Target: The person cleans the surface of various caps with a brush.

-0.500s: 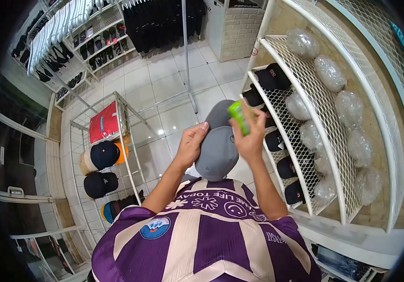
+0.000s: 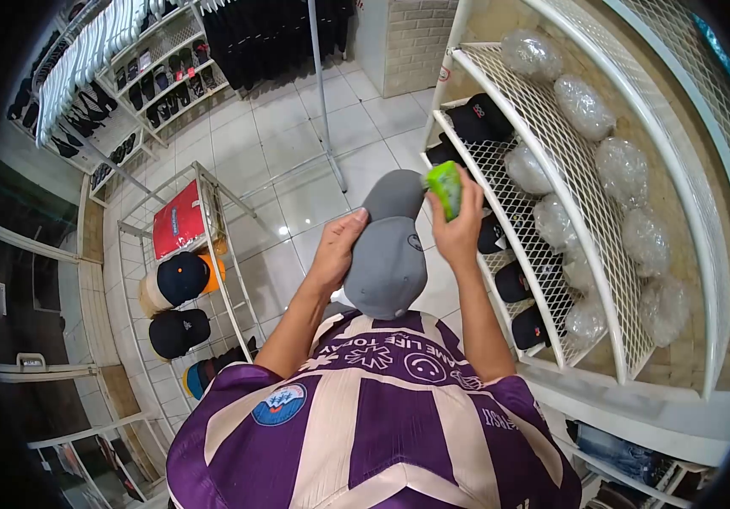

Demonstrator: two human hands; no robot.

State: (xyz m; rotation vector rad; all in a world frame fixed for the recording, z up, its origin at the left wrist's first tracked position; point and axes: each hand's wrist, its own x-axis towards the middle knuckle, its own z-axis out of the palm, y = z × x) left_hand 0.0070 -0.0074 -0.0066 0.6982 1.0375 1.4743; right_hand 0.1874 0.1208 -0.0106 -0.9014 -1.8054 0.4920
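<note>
A grey baseball cap (image 2: 388,270) hangs in front of my chest, its brim pointing away from me and its crown toward me. My left hand (image 2: 339,246) grips it at the left side, thumb on top where the brim meets the crown. In my right hand (image 2: 456,222) is a small bright green brush (image 2: 444,188), with fingers and thumb closed round it. The brush stands upright just right of the brim, its dark bristle side facing the cap.
On the right, a curved white mesh rack (image 2: 551,195) holds dark caps and plastic-wrapped bundles (image 2: 623,170). A low wire rack (image 2: 246,297) at left carries a red packet (image 2: 180,222) and several caps (image 2: 180,332). A metal pole (image 2: 318,85) stands ahead on the tiled floor.
My right hand has drawn the brush off the brim to its right edge and turned it more upright. My left hand keeps its hold on the cap. The view has shifted slightly.
</note>
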